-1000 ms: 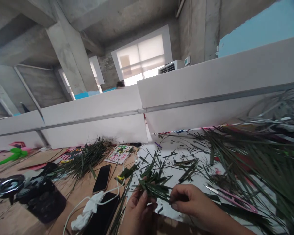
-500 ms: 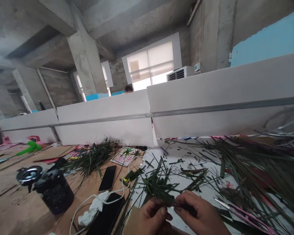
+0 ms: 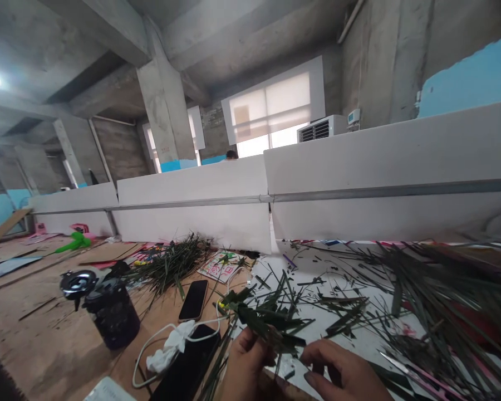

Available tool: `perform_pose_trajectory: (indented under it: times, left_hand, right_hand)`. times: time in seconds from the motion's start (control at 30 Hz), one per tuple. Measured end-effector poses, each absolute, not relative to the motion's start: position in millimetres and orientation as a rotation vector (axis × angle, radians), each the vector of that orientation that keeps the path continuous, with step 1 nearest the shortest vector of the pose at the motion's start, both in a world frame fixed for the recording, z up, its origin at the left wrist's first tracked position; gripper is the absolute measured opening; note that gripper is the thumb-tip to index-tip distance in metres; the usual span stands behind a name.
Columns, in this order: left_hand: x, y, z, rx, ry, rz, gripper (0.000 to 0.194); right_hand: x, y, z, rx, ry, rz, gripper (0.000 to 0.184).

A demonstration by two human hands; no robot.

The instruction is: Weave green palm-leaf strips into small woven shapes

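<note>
My left hand (image 3: 250, 365) is closed in a pinch on a folded piece of dark green leaf strips (image 3: 271, 331), whose flat ends stick out up-left and to the right. Just right of it, my right hand (image 3: 344, 372) is half curled, with a gap between thumb and forefinger and nothing visible in it. Its fingertips lie close to the right end of the leaf strips; whether they touch is unclear. Cut leaf pieces (image 3: 346, 314) are scattered over the white sheet beyond my hands. Scissors with pink handles (image 3: 417, 376) lie to the right.
A pile of narrow leaves (image 3: 179, 259) sits at the back left, and long leaves (image 3: 455, 295) spread on the right. Left of my hands are a phone (image 3: 193, 301), a larger black device (image 3: 187, 365), a white cable, crumpled tissue (image 3: 171, 346) and a dark lidded cup (image 3: 112, 314). White panels (image 3: 192, 223) stand behind.
My right hand has come away from the leaf piece, its fingers parting. My left hand has turned and raised the piece a little. The view has swung slightly left.
</note>
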State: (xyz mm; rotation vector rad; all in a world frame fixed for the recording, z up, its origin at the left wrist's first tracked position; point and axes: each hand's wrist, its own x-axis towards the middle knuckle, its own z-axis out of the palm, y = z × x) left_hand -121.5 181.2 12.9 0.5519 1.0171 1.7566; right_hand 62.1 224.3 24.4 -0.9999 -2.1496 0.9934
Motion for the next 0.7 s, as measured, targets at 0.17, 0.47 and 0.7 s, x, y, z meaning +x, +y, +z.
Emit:
perform_pose_trajectory:
  times: [0.17, 0.47, 0.7]
  left_hand:
    - [-132, 185, 9, 0.607, 1.072, 1.799, 0.053]
    - [-129, 186, 0, 0.639, 1.009, 1.656, 0.047]
    - [-122, 176, 8, 0.809, 1.072, 1.393, 0.040]
  right_hand:
    - [63, 228, 25, -1.021, -2.149, 1.002, 0.012]
    - [75, 235, 33, -0.963, -2.018, 0.954, 0.021]
    - [84, 237, 47, -1.010, -1.871, 0.931, 0.022]
